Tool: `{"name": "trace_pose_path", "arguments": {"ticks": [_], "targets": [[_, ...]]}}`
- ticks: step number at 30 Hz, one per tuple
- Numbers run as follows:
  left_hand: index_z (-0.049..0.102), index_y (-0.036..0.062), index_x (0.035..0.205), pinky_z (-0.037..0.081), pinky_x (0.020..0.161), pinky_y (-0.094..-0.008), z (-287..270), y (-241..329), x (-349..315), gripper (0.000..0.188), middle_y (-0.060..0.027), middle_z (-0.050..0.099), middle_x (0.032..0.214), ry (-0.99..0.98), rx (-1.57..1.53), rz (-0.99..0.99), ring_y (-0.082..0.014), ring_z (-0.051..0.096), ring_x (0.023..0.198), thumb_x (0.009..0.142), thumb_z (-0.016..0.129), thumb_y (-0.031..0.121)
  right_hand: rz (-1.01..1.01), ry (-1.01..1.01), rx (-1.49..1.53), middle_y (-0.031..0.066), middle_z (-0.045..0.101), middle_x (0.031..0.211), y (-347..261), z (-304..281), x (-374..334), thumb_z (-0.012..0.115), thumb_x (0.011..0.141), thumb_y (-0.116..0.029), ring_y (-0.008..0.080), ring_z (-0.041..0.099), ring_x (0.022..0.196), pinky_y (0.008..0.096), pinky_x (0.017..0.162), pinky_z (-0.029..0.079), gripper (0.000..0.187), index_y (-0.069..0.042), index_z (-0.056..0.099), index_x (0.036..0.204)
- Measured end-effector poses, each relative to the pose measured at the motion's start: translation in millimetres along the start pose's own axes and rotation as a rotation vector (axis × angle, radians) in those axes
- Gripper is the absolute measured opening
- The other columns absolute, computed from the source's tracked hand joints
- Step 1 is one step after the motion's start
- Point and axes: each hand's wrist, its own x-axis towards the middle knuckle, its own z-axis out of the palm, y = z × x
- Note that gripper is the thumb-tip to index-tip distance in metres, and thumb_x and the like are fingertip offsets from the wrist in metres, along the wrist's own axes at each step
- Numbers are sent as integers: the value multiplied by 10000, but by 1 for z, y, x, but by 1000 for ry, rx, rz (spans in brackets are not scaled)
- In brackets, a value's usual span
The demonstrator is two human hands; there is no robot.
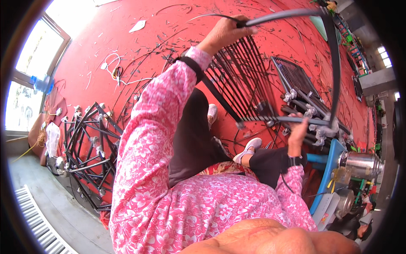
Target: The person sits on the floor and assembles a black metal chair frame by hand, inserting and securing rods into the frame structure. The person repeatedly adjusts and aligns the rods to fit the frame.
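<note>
A black metal frame (334,63), like a chair frame, is held up in front of me, tilted. Many black strips (243,78) run side by side across one part of it. My left hand (228,33) is closed round the frame's upper corner, and the end of a thin dark strip (209,15) sticks out beside it. Lower and to the right, my right hand (297,134) grips the frame's lower bar, some fingers hidden behind it. Just past the right hand, a second strip-covered frame (294,74) leans by wrapped black tubes.
Bare black frames (91,148) are piled at my left. Strip scraps and a white cord (112,70) litter the red floor (139,46). A blue-edged table (327,173) with a metal flask (359,163) stands at my right. A radiator (40,220) is at lower left.
</note>
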Motion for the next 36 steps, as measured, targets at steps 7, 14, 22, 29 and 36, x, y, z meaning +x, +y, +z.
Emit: {"name": "trace_pose_path", "arguments": {"ticks": [7,14,22,29,36], "targets": [[720,128,990,522,753,-404,86,11,-62,378,-64,648,897,-262,419,61,-291,654,895,685,837,318,336,-476,-700,53,698,788,51,43,-41,593,988,-315,129,659,656,243,607,501,310,-16,667,1020],[697,110,984,520,780,-413,142,6,-130,347,-87,646,930,-470,525,-64,-310,647,928,726,804,315,-531,-398,-1001,86,662,836,-39,117,-76,740,881,-177,258,659,708,348,635,519,134,-65,695,941],[563,37,1040,529,760,-445,149,57,-167,490,-140,646,911,-450,315,-183,-354,647,905,710,812,300,-654,-556,-1041,51,629,838,-21,110,-83,809,779,-211,245,626,761,367,687,498,217,-77,695,907],[509,26,1166,507,818,-439,143,76,-185,577,-157,631,1002,-489,119,-388,-375,622,967,688,821,110,-217,-509,-729,36,623,762,-12,89,-80,800,804,-139,157,573,703,308,660,467,178,-16,675,829],[550,36,1130,450,878,-443,125,93,-197,604,-146,575,1045,-445,344,-420,-359,567,1008,622,871,87,169,-389,-582,-46,567,667,-10,93,-68,780,878,-229,16,485,619,210,553,394,231,-28,686,813]]}}
